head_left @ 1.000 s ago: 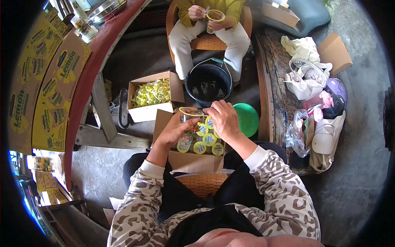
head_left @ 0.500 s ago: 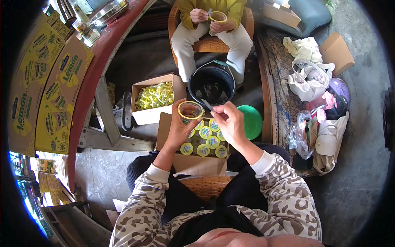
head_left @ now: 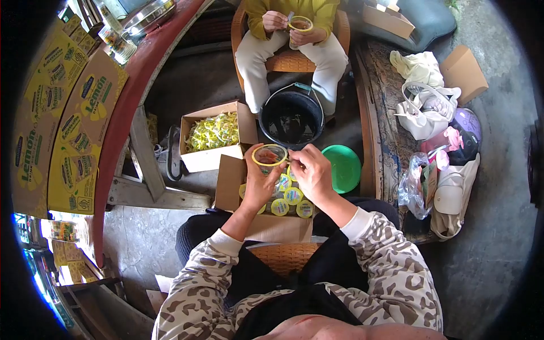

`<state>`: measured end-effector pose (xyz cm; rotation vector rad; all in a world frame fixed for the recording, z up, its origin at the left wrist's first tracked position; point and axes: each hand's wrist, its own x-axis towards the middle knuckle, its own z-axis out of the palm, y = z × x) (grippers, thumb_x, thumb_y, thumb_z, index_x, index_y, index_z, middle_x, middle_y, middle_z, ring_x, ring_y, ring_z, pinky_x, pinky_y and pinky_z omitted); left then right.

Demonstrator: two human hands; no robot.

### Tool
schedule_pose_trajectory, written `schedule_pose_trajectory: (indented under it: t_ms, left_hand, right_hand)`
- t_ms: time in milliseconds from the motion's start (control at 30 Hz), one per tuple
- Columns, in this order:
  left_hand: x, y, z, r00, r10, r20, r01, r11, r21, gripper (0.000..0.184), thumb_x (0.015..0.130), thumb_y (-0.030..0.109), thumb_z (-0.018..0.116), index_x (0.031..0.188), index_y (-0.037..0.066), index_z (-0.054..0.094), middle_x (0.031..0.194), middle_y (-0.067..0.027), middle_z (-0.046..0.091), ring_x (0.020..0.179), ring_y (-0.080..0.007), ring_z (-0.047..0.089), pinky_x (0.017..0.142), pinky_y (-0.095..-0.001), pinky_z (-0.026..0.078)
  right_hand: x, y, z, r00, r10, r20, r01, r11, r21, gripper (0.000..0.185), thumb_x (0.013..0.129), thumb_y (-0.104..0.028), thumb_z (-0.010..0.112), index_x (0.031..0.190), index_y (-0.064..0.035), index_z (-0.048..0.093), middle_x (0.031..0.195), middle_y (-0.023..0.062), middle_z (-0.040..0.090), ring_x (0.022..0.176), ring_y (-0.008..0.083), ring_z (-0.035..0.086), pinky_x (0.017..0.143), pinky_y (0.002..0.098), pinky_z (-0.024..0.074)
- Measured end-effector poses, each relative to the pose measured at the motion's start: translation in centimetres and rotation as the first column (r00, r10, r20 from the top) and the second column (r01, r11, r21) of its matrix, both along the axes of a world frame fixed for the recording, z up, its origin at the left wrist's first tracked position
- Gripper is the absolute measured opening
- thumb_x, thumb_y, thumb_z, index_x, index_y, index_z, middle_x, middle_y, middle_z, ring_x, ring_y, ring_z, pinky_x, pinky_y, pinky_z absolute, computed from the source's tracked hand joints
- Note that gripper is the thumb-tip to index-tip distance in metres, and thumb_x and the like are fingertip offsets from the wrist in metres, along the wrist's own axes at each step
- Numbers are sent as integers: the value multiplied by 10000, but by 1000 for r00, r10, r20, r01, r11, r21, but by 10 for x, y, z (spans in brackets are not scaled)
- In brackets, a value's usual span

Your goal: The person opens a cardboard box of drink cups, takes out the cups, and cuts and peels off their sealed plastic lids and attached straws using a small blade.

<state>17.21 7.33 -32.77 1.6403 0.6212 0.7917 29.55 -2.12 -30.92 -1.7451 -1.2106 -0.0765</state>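
My left hand [head_left: 260,186] is wrapped round a clear plastic cup [head_left: 269,155] with a yellow rim, its open mouth facing up. My right hand [head_left: 313,174] is closed, fingertips pinched at the cup's right rim. The thin grey blade it held a moment ago is now mostly hidden by the fingers. Both hands are above a cardboard box [head_left: 277,229] of cups with yellow-and-white printed lemon lids [head_left: 293,196].
Ahead are a black bucket [head_left: 292,119] of dark liquid, a carton [head_left: 207,159] of yellow-green strips, and a green basin [head_left: 343,170]. A seated person [head_left: 292,39] holds a similar cup. Lemon drink cartons [head_left: 85,130] stand left; bags [head_left: 425,113] lie right.
My left hand has brought the cup slightly right. My right hand has closed in, from holding the blade beside the cup to touching its rim.
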Motion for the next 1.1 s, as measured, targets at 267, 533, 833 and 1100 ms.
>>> schedule_pose_trajectory:
  t_ms: [267, 533, 833, 1100]
  left_hand:
    - [0, 5, 8, 1000, 0, -11, 0, 1000, -14, 722, 813, 128, 770, 1344, 11, 294, 1109, -127, 542, 1030, -194, 559, 930, -323, 459]
    - [0, 12, 1, 1000, -22, 0, 22, 1000, 21, 733, 793, 118, 786, 1339, 8, 309, 1113, -123, 555, 1045, -198, 567, 931, -330, 470]
    - [1, 2, 8, 981, -168, -92, 169, 986, -1, 837, 726, 64, 828, 1358, 38, 279, 1186, -116, 558, 1129, -194, 551, 980, -342, 454]
    - [0, 16, 2, 980, -196, -16, 197, 978, 67, 814, 711, 54, 836, 1318, 32, 294, 1231, -139, 549, 1164, -205, 542, 997, -342, 452]
  right_hand:
    - [4, 0, 5, 958, -24, -287, 37, 999, 39, 96, 794, 14, 687, 880, -6, 649, 753, 93, 589, 619, 188, 629, 560, 309, 486]
    - [-1, -3, 8, 997, -6, 77, 3, 999, 35, 172, 741, -3, 702, 889, -76, 651, 766, 64, 548, 687, 251, 602, 579, 381, 490]
    - [22, -1, -3, 976, -55, -210, 46, 998, -51, 87, 766, -32, 676, 846, -53, 649, 794, 87, 596, 716, 276, 636, 635, 387, 504]
    - [38, -5, 8, 984, -34, -175, 20, 996, -84, 69, 773, -37, 672, 839, -55, 661, 804, 80, 618, 738, 266, 649, 647, 368, 513]
